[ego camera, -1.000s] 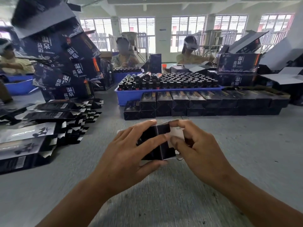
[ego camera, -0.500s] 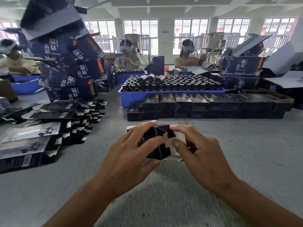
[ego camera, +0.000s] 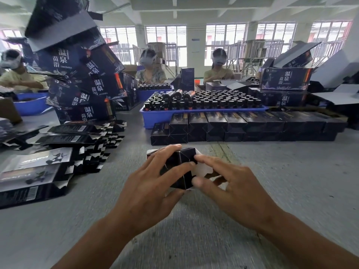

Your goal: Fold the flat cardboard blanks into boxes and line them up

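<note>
— Where's the half-folded box (ego camera: 179,167)?
— Mid-worktop (ego camera: 291,181), between both hands. The left hand (ego camera: 149,191) has its grip curled round the box's left side. The right hand (ego camera: 231,185) presses a finger and thumb on the end flaps, grip closed on the box.
— And the finished boxes?
— A row of black folded boxes (ego camera: 246,127) lines up further back, against the blue tray of bottles (ego camera: 204,109).
— The blanks?
— The flat cardboard blanks (ego camera: 58,152) lie stacked toward the worktop's left edge.
</note>
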